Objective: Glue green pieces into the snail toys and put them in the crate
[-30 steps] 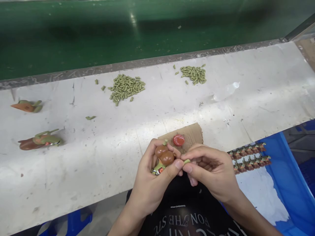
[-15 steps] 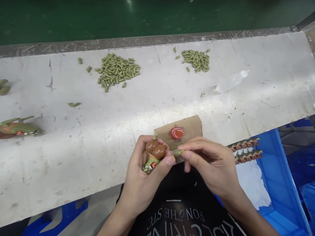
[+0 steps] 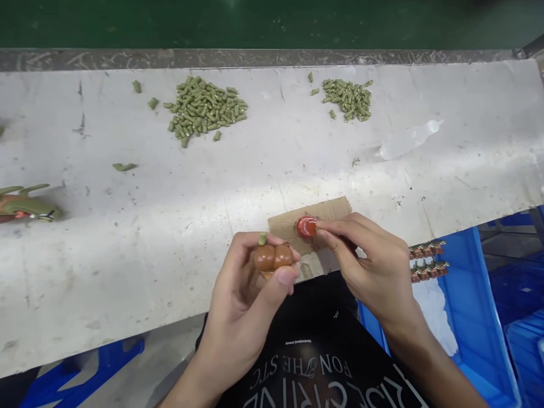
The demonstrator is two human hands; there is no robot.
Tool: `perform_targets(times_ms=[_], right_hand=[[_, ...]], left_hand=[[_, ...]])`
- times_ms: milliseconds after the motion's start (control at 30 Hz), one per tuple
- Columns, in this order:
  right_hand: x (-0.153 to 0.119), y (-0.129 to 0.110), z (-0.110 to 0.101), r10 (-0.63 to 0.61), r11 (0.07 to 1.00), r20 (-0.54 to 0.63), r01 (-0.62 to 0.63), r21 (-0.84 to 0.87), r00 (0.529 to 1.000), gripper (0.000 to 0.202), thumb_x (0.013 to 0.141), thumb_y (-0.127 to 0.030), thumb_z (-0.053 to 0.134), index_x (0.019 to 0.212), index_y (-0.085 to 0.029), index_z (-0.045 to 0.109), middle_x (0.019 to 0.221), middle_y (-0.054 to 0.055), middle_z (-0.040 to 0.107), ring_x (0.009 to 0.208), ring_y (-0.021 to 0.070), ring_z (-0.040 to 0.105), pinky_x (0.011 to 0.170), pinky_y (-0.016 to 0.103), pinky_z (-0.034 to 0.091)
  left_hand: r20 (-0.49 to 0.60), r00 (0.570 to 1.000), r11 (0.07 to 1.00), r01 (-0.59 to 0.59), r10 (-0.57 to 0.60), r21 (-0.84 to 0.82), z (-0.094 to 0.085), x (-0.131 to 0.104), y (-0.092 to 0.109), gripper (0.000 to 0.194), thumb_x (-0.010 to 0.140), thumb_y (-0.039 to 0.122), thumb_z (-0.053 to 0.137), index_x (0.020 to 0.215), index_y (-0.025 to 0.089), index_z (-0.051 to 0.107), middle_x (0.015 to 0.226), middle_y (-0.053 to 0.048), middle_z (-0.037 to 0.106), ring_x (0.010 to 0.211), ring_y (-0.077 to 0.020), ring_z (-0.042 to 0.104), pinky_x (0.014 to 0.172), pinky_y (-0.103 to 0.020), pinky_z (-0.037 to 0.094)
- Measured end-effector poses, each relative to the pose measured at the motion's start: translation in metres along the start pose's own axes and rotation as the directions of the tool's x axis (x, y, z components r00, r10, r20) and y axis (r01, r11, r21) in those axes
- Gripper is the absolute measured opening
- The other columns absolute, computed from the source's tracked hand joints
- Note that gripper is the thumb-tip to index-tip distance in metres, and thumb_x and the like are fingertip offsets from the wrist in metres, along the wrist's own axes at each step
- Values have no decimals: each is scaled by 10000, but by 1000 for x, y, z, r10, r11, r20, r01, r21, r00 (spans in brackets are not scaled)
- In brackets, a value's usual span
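Observation:
My left hand (image 3: pixel 242 306) is wrapped round a small figure (image 3: pixel 273 258) whose two round brown lobes face up. A short green peg (image 3: pixel 262 238) sticks up from the figure's left lobe. The fingertips of my right hand (image 3: pixel 374 266) are pinched together at the edge of a small red dish (image 3: pixel 306 226) holding red liquid. Only a speck of green shows at those fingertips; the rest of the small piece is hidden. Under the dish lies a piece of brown cardboard (image 3: pixel 284 226).
Two piles of green pegs, a larger one (image 3: pixel 206 107) and a smaller one (image 3: pixel 351 101), lie farther back. A clear bottle (image 3: pixel 408 140) rests at right, another figure (image 3: pixel 29 205) at far left. A blue crate (image 3: pixel 471 306) holds rows of figures.
My right hand has moved up to the red dish with its small green piece. In my left hand, the figure has turned so its painted face no longer shows.

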State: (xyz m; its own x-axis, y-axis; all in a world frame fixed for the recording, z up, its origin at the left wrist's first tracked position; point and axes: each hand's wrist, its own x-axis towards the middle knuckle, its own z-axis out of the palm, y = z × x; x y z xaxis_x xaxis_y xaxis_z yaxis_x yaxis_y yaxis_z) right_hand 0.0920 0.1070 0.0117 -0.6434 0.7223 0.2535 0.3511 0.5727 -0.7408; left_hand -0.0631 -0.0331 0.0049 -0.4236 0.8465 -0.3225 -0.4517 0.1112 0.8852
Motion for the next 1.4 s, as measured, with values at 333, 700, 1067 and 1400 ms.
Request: perform_targets(times_ms=[333,700,1067,1400], right_hand=[[-3,-16,-1,391,838,-25,-344,424,920,151,1081,-152,854,1084,-290,915,1034,-10,901,898,179,869,804,269,729],[-8,-24,-1,537,612,169,-520,596,827,49,1051,-291,924,1027,-326,948,1083,10,917,1043,199,887,904,238,729],[-8,-21,3,488,680,141,-476,558,861,97,1042,-232,915,1024,-323,942,1060,-10,906,1007,199,869,894,277,717],[-18,-31,-15,352,790,106,-356,499,930,171,1046,-93,846,1030,-259,883,1002,14,871,916,193,853,796,285,718]], left_hand=[[13,1000,996,-9,8,84,3,5,2,126,1095,391,873,1186,318,826,1089,-4,801,967,-164,774,847,-236,650],[79,997,999,0,-4,45,10,7,4,175,1060,281,911,1200,360,842,1101,48,857,1008,-106,819,894,-134,653],[81,997,995,-7,-1,100,9,9,0,176,1052,239,902,1180,336,827,1096,39,861,1023,-138,837,894,-184,677],[51,990,946,-142,133,292,9,1,26,254,979,234,961,1174,350,846,1053,1,799,885,-180,753,786,-258,665]])
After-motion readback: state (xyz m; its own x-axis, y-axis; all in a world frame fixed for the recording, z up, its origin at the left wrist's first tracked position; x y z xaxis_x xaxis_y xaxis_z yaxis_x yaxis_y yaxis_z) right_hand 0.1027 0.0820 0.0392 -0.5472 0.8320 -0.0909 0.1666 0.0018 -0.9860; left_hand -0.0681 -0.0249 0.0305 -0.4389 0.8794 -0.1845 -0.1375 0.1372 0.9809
